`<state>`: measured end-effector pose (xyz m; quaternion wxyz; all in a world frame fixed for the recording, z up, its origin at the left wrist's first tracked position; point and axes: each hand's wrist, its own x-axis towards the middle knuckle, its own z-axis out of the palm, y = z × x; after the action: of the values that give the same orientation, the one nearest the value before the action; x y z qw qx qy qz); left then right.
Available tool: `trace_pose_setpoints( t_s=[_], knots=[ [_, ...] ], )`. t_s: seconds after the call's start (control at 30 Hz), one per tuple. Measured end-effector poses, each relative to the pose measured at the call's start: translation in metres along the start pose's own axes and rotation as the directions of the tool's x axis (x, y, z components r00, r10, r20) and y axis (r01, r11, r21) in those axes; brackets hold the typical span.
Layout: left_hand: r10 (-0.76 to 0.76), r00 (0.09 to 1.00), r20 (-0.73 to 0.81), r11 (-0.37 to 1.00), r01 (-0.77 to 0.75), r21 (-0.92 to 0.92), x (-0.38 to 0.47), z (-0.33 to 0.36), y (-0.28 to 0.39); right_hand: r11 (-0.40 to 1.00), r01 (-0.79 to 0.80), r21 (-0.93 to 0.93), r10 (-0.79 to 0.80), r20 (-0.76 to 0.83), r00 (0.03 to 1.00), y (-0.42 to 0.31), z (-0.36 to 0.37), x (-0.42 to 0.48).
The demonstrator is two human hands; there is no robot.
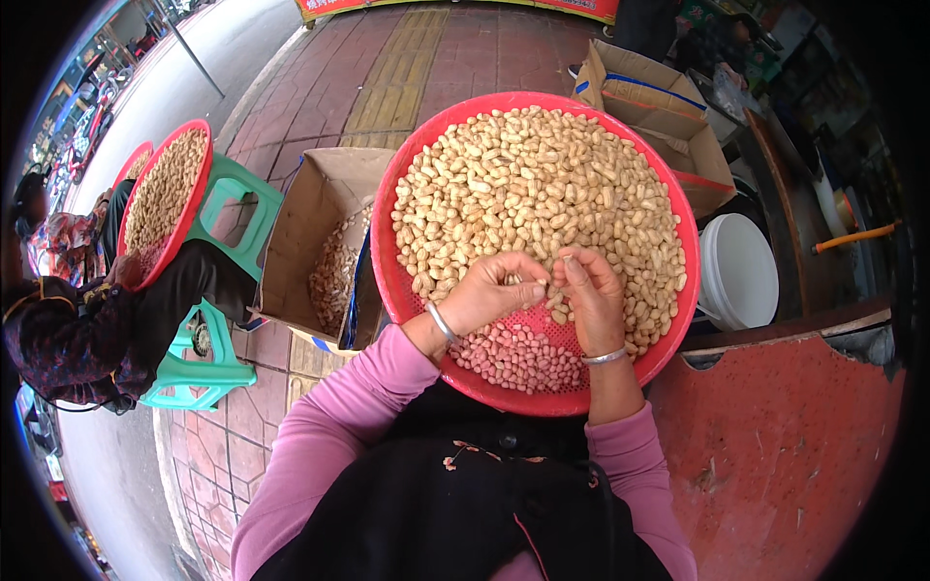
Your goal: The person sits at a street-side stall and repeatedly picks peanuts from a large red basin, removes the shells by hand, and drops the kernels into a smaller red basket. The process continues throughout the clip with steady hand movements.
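Note:
A round red plastic basket (383, 272) lies before me, with a large heap of unshelled peanuts (530, 181) in it. Shelled pink peanut kernels (519, 359) are gathered at its near edge. Over the border between the two is my left hand (496, 289), its thumb and forefinger pinched on a small peanut piece. Close beside it on the right, my right hand (592, 294) is raised with its fingers curled; whether anything lies between them cannot be told. Both wrists bear silver-coloured bangles.
Left of the basket stands a cardboard box (290, 240) holding peanut shells (338, 276). Green plastic stools (200, 370) and people with another red basket (205, 156) are farther left. On the right are a white bucket (741, 272) and more cardboard boxes (705, 156).

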<state>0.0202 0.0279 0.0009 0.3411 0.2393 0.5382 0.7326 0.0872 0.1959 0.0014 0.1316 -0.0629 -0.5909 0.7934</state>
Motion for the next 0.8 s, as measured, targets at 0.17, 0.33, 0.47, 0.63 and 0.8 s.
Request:
trace_pose_setpoints(
  t_s=[0.17, 0.33, 0.47, 0.63, 0.8],
  knots=[
    [-0.273, 0.959, 0.078, 0.839, 0.277, -0.468, -0.001, -0.009, 0.007, 0.999, -0.015, -0.031, 0.019, 0.149, 0.989, -0.007, 0.017, -0.007],
    [-0.283, 0.959, -0.015, 0.796, 0.227, -0.561, 0.001, -0.012, 0.005, 0.945, 0.16, -0.286, -0.132, 0.115, 0.985, -0.005, 0.018, -0.006],
    [-0.076, 0.98, -0.184, 0.853, -0.032, -0.521, -0.004, -0.025, 0.024, 0.779, 0.166, -0.605, -0.062, 0.189, 0.98, -0.008, 0.005, -0.003],
    [0.294, 0.806, -0.515, 0.927, -0.372, -0.053, -0.035, -0.079, 0.058, 0.457, 0.398, -0.796, -0.037, 0.429, 0.902, -0.003, 0.002, -0.005],
    [0.474, 0.593, -0.651, 0.833, -0.061, 0.551, -0.083, -0.183, 0.039, 0.242, 0.53, -0.813, -0.084, 0.526, 0.846, 0.012, 0.0, -0.008]
  ],
)
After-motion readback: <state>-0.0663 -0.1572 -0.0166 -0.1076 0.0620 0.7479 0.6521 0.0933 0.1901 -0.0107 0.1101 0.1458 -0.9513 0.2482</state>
